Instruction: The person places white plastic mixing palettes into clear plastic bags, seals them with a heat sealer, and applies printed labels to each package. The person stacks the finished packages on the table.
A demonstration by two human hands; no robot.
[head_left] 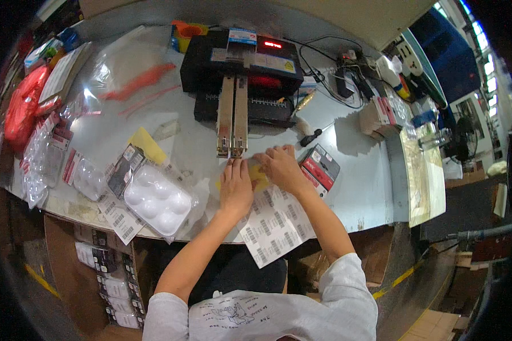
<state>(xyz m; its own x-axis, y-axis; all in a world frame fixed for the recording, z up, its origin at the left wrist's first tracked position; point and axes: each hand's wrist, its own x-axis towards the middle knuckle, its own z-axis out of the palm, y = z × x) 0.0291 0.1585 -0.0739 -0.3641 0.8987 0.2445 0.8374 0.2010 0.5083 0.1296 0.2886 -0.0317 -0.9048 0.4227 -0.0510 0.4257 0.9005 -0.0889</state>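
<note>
The left hand [235, 187] is lying flat, fingers together and stretched forward, pressing down on a small yellow flat packet [257, 178] that is sitting under both hands on the grey worktop [358, 182]. The right hand [279, 165] is resting just beside it, fingers curled and spread over the packet's far edge; whether it is pinching anything I cannot tell. Directly ahead of the fingertips, the two long metal bars [232, 116] of a black bench machine with a red lit display [242, 62] are pointing toward the hands, their tips almost touching the fingers.

Under the wrists a white sheet of printed barcode stickers [274, 221] is hanging over the near edge of the worktop. To the left of the left hand a clear plastic blister tray with round white pockets [156, 198] is lying beside several dark printed cards [125, 167]. To the right of the right hand a red and black boxed item [320, 165] is waiting.

Judging by the layout, the work looks to be midway: one packet is being handled at the bars, while loose trays, cards and most of the sticker sheet are remaining unused.
</note>
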